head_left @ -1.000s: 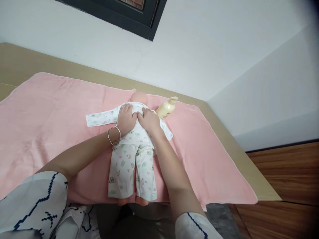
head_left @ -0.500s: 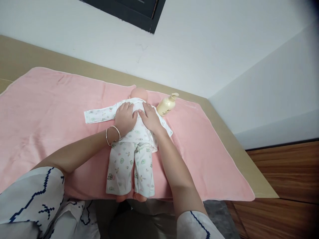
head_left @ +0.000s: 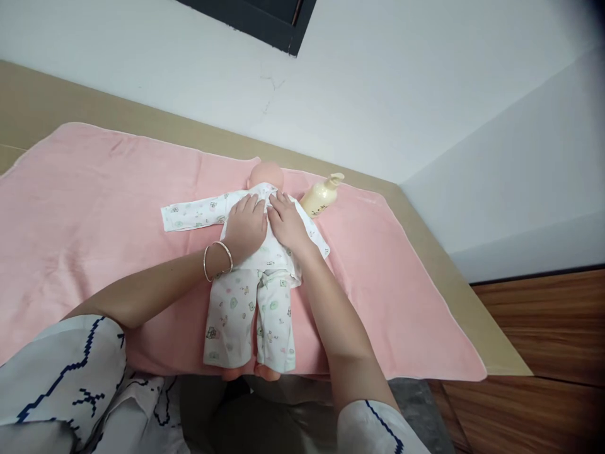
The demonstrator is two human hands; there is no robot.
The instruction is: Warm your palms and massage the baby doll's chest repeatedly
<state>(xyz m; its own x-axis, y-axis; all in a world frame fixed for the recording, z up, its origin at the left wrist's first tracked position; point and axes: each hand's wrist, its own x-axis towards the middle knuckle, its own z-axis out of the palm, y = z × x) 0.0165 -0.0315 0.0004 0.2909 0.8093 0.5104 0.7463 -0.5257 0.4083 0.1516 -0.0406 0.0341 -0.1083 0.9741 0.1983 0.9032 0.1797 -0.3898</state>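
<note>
A baby doll (head_left: 266, 175) lies on a pink blanket (head_left: 127, 183), head away from me and feet at the near edge. It wears a white printed top (head_left: 265, 254) and matching trousers (head_left: 231, 318). Flat on the upper part of the top rests my left hand (head_left: 246, 228), a bangle (head_left: 218, 261) around its wrist. My right hand (head_left: 287, 222) lies open beside it on the doll's other side, also palm down. The two hands nearly meet at the middle. Under them part of the top is hidden.
A pale yellow pump bottle (head_left: 321, 195) leans or lies on the blanket right of the doll. The tan tabletop (head_left: 430, 246) shows around the blanket, with a white wall (head_left: 359, 107) behind. Wooden panels (head_left: 543, 328) stand at the right.
My two hands have drawn closer together on the doll's top; the left has shifted slightly right. The camera view has moved a little. The doll and bottle stay in place.
</note>
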